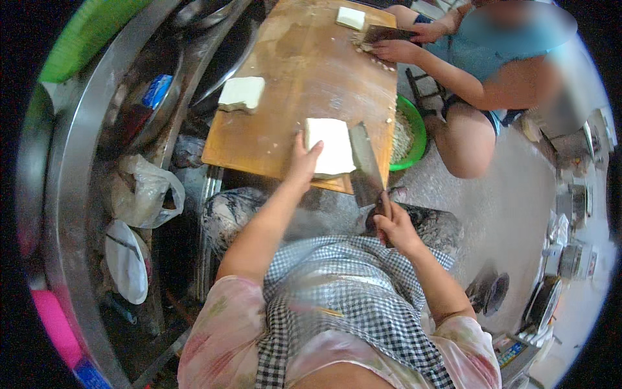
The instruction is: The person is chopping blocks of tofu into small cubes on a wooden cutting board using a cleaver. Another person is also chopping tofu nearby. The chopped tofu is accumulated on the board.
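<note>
A white block that looks like tofu (331, 146) lies at the near edge of a wooden board (301, 73). My left hand (305, 165) rests against the block's left side, thumb on its top and fingers along its edge. In my right hand (396, 226) is the wooden handle of a cleaver (368, 165). The broad blade sits just right of the block, its tip over the board. Farther left on the board lies another white block (242, 93), its near edge uneven.
Across the board, another person's hands (398, 51) work a second cleaver (388, 33) over small pale pieces, beside a third white block (351, 18). A green basin (417, 133) of chopped pieces stands below the board's right edge. A plastic bag (150, 189) sits on the left shelf.
</note>
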Available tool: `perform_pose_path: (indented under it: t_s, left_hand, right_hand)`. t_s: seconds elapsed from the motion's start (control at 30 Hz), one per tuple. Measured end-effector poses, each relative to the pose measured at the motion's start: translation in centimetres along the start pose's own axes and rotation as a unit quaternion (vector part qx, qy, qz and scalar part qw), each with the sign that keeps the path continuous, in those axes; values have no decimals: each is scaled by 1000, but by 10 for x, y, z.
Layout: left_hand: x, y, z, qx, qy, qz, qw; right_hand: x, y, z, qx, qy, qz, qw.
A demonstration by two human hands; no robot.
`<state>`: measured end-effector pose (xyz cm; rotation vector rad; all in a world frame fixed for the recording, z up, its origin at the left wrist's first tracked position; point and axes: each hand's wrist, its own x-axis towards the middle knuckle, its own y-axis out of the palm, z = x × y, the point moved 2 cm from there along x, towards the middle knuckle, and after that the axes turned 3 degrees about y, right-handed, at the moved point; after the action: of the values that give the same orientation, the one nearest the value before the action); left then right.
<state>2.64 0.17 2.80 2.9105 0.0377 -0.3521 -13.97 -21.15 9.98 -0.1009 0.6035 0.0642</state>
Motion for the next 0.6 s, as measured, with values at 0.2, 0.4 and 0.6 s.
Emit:
perform_pose_path:
  t_s: [0.2, 0.4, 0.6]
  left_hand:
    - [7, 53, 40, 345, 75, 4, 936]
    - [-10, 71, -4, 606, 293, 53, 738]
    - [-4, 88, 12, 708, 247, 117, 652]
  right_hand:
    - [-26, -56, -13, 48, -35, -101, 993]
    - [9, -46, -29, 252, -19, -100, 962]
    - [34, -23, -57, 301, 38, -80, 950]
